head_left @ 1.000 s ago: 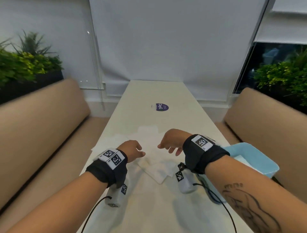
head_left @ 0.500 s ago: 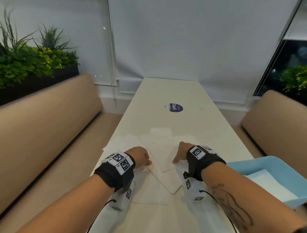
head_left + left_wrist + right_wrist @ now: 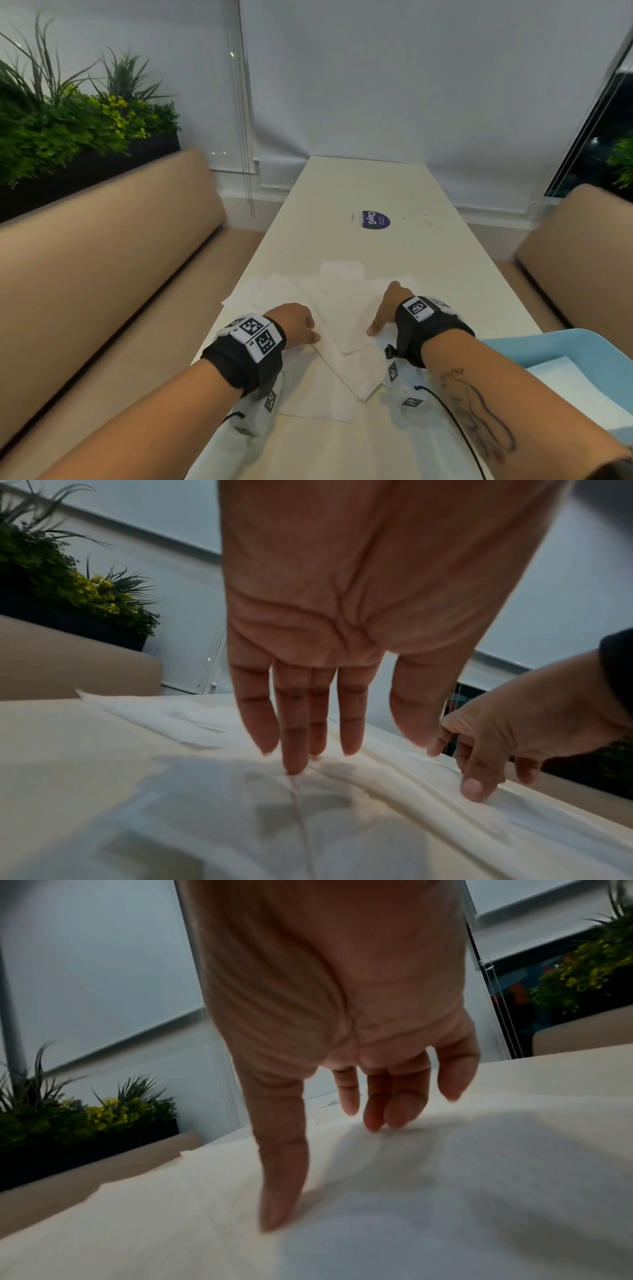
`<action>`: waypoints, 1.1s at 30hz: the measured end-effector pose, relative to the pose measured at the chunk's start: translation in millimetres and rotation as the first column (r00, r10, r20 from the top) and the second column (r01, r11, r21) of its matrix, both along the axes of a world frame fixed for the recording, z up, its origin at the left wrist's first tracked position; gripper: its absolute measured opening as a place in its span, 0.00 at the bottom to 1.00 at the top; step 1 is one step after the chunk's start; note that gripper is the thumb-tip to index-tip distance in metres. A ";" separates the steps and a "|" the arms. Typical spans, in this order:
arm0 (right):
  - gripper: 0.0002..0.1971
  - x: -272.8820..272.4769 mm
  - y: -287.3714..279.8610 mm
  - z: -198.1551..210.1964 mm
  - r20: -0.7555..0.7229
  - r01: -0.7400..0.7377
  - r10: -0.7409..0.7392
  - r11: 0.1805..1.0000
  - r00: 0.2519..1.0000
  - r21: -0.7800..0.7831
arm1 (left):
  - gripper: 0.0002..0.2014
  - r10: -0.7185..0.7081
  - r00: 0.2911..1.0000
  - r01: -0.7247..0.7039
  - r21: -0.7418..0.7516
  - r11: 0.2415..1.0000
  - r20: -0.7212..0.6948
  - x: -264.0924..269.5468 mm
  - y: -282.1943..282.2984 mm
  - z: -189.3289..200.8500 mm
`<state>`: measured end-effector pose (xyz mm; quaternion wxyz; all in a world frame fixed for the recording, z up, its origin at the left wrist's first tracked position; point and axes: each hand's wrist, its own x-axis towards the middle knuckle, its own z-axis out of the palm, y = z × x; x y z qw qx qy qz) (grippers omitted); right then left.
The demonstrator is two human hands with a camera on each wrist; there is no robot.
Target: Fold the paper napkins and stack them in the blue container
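Note:
Several white paper napkins (image 3: pixel 339 318) lie overlapping on the white table (image 3: pixel 370 192). My left hand (image 3: pixel 308 334) rests on their left side; the left wrist view shows the left hand (image 3: pixel 356 750) with straight fingers, tips touching a napkin (image 3: pixel 342 818). My right hand (image 3: pixel 380 315) presses the right side of the top napkin. In the right wrist view the right hand (image 3: pixel 325 1172) has thumb and fingertips down on the napkin (image 3: pixel 445 1191). The blue container (image 3: pixel 534 346) sits at the right table edge with a white napkin (image 3: pixel 582 387) inside.
A round purple sticker (image 3: pixel 373 220) lies farther up the table. Tan benches (image 3: pixel 102 257) run along both sides. Green plants (image 3: pixel 68 116) stand behind the left bench, and a white blind hangs at the far end.
Both hands have come down from just above the napkins onto them. The right hand's fingers now reach further forward over the top napkin. The head view has swung left.

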<state>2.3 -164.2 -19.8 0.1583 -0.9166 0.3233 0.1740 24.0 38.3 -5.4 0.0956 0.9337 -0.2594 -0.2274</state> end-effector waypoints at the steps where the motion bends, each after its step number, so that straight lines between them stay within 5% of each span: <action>1: 0.45 2.0 -0.4 1.7 -0.015 -0.006 0.007 1.000 1.000 0.020 | 0.21 0.002 1.000 -0.002 -0.001 1.000 0.001 -0.2 0.3 -0.2; 4: 0.29 -1.4 -3.0 2.2 -0.050 -0.045 0.043 0.999 0.998 -0.026 | 0.21 0.002 1.000 -0.002 0.003 1.000 0.004 -0.9 0.3 -0.8; 9: 0.46 -6.3 -12.7 -7.0 0.006 0.016 -0.015 0.999 1.000 -0.041 | 0.21 -0.008 1.000 0.008 0.005 1.000 0.012 -2.8 -0.9 -3.0; 17: 0.15 -10.8 -7.8 7.9 0.239 -0.012 0.036 0.995 0.970 -0.099 | 0.21 0.002 1.000 -0.001 -0.009 1.000 0.011 -4.4 0.4 -1.3; 22: 0.14 -26.7 0.4 18.7 0.368 0.014 0.022 0.995 0.929 -0.096 | 0.19 0.036 0.999 -0.034 -0.115 0.993 0.011 -7.1 0.4 8.2; 26: 0.15 -43.7 8.9 33.6 0.548 -0.022 0.045 0.999 0.835 -0.047 | 0.13 0.069 0.996 -0.081 -0.269 0.960 -0.054 -12.1 -0.3 16.5; 33: 0.08 -62.6 24.8 59.0 0.779 -0.117 -0.183 0.943 0.600 0.311 | 0.24 0.164 0.920 -0.325 -0.456 0.828 -0.357 -20.9 -3.9 22.7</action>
